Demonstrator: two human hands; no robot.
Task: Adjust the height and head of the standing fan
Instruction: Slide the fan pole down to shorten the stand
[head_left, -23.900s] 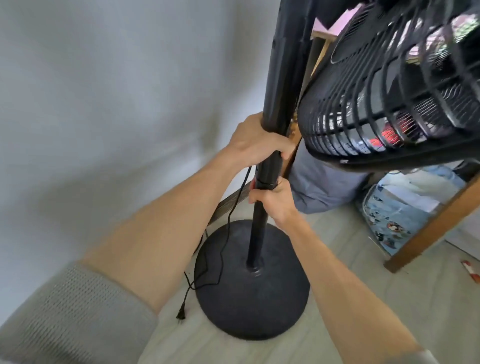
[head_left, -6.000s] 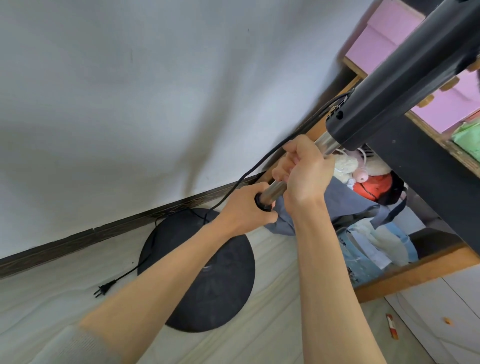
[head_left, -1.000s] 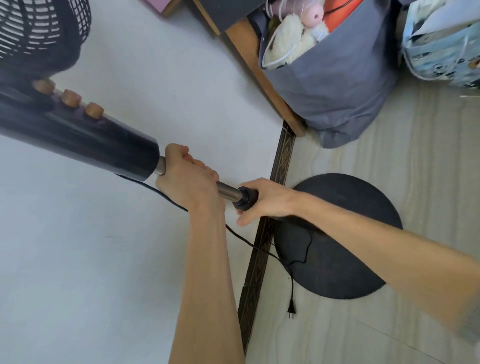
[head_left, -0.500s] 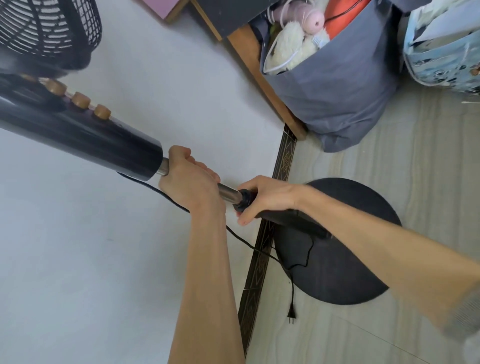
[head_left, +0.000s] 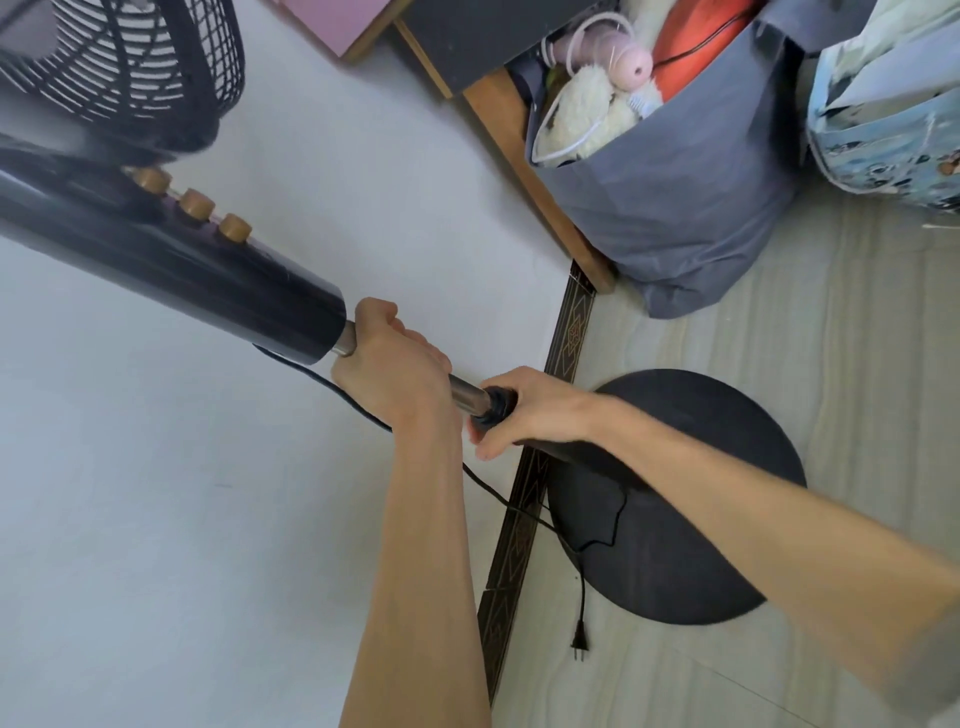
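Black standing fan (head_left: 171, 265) rises past both grips, its round black base (head_left: 701, 493) beyond the left one. Right hand (head_left: 395, 364) wraps the chrome inner tube (head_left: 466, 397); left hand (head_left: 530, 410) clasps the black locking collar (head_left: 500, 407). Likely top-heavy, chrome slippery: steady the tube.

Fan grille (head_left: 130, 67), upper left: black. Control column (head_left: 182, 275) below it: glossy black, with three amber-tan knobs (head_left: 196, 203).
Inner tube (head_left: 467, 397): bright silver. Collar (head_left: 500, 405), cord (head_left: 583, 597), base (head_left: 701, 519): black, the base matte.
Wall (head_left: 208, 519): plain off-white.
Skirting (head_left: 571, 332): dark brown, gold diamond pattern.
Floor (head_left: 857, 364): pale grey-beige, streaked grain.
Upper right: slate-grey bag (head_left: 675, 218) holding cream plush (head_left: 582, 114); light blue printed bag (head_left: 883, 150).
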